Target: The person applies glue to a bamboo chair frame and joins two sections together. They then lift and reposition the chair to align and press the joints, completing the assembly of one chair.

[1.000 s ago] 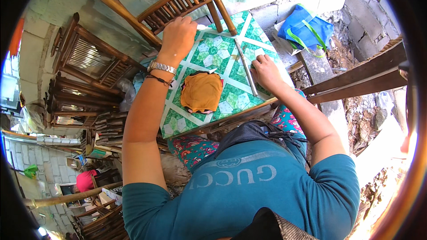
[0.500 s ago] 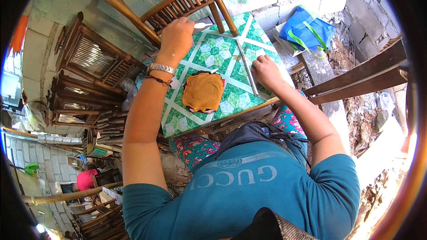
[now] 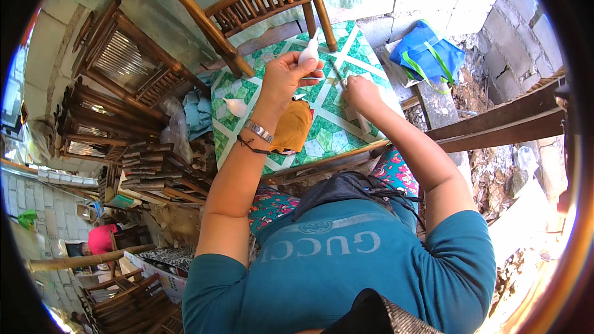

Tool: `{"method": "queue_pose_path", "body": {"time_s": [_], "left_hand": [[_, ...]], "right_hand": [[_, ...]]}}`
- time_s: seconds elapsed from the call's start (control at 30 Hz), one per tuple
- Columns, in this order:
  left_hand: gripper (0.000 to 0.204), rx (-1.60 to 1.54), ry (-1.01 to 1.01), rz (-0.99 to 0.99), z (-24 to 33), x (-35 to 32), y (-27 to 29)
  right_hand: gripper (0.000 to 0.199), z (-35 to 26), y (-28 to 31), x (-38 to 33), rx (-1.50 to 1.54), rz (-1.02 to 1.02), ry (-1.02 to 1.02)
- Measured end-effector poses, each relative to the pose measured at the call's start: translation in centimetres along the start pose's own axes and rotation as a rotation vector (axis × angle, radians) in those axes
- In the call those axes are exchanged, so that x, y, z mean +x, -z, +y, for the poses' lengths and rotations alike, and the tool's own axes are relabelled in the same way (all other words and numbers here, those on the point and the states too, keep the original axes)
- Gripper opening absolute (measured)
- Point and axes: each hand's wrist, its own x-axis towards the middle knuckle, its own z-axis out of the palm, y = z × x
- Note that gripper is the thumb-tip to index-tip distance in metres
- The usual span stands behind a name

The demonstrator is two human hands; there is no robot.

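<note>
My left hand is raised over the table and holds a small white bottle with its pointed tip up. My right hand is closed on a thin pale stick, whose end pokes out toward the bottle. Both hands are above a table with a green-and-white patterned cover. An orange cloth lies crumpled on the table under my left wrist. A small white object rests near the table's left edge.
A wooden chair stands at the table's far side. Stacked wooden furniture fills the left. A blue bag sits by a block wall. A dark beam juts in at right. A person in pink is far off.
My left hand lifted off the table's far edge with the white bottle. My right hand moved inward from the table's right edge onto the stick.
</note>
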Motion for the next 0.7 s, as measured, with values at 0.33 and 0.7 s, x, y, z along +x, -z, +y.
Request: {"method": "queue_pose_path", "body": {"time_s": [0.33, 0.7], "left_hand": [[0.020, 0.477, -0.553, 0.200, 1.0, -2.9, -5.5], [0.017, 0.027, -0.216, 0.102, 0.5, -5.7, -6.5]], "right_hand": [[0.010, 5.7, 4.4, -1.5, 1.341, -0.164, -0.373], [0.033, -1.3, 13.0, -5.7, 1.896, -0.071, 0.104]]}}
